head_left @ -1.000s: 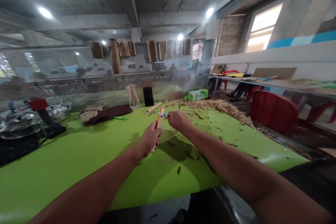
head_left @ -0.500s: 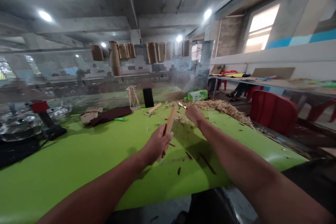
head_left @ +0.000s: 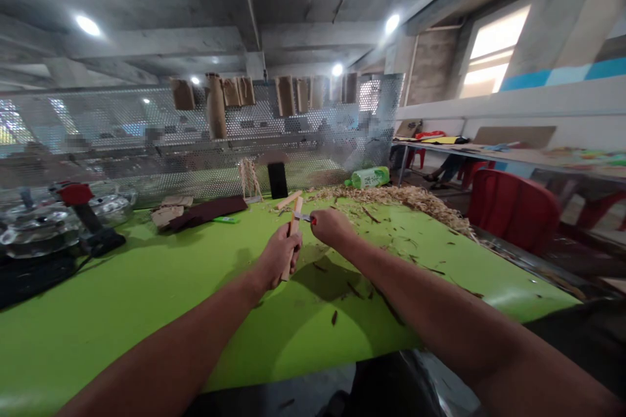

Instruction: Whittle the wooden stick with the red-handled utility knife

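My left hand (head_left: 280, 253) is closed around the lower part of a flat wooden stick (head_left: 294, 225), which tilts up and away from me. In my right hand (head_left: 332, 227) is a knife (head_left: 303, 216) with a red handle, mostly hidden by the fist. Its blade meets the stick's right side, just above my left fingers. Beneath both hands lies a green tabletop (head_left: 171, 313), scattered with thin dark and pale shavings. A second wooden strip (head_left: 289, 200) rests on the table just beyond.
Wood shavings (head_left: 415, 201) are heaped along the right back edge beside a green-labelled bottle (head_left: 370, 176). A black phone-like slab (head_left: 277, 180) leans at the back. Brown sheets (head_left: 208, 214) and a red-and-black tool (head_left: 81, 208) lie left. A red chair (head_left: 513, 208) stands right.
My right hand has moved left and slightly nearer, bringing the knife blade onto the stick. My left hand and the stick have shifted a little left, and the stick is more upright.
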Action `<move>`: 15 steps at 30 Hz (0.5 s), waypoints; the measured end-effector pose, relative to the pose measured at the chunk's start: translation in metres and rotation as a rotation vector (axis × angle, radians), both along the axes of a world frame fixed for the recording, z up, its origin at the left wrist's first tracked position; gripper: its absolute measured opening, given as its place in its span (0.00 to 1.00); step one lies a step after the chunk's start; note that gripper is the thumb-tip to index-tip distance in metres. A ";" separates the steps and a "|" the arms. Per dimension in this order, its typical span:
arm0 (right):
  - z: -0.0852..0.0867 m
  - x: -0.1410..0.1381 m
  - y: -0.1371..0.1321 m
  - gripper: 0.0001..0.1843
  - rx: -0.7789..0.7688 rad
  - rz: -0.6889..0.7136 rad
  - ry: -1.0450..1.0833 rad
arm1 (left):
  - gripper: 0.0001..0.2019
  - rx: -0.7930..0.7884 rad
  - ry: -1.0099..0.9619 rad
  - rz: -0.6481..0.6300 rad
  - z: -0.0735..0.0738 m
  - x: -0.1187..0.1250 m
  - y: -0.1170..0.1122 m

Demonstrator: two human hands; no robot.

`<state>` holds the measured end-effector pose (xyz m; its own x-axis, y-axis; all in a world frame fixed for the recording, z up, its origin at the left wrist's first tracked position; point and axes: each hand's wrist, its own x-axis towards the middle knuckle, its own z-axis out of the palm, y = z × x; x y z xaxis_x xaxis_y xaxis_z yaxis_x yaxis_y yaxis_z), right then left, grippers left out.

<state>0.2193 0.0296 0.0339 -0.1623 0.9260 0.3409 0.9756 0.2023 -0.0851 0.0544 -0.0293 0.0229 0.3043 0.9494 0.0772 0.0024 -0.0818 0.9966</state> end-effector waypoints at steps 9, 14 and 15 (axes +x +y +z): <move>0.006 0.009 0.008 0.18 -0.004 -0.067 -0.026 | 0.14 -0.033 0.058 -0.005 0.011 0.005 -0.012; 0.009 0.013 0.013 0.19 -0.004 -0.138 0.001 | 0.14 -0.062 0.057 -0.017 0.016 0.008 -0.015; 0.009 0.013 0.015 0.19 0.000 -0.144 0.010 | 0.15 -0.071 0.061 -0.022 0.017 0.007 -0.016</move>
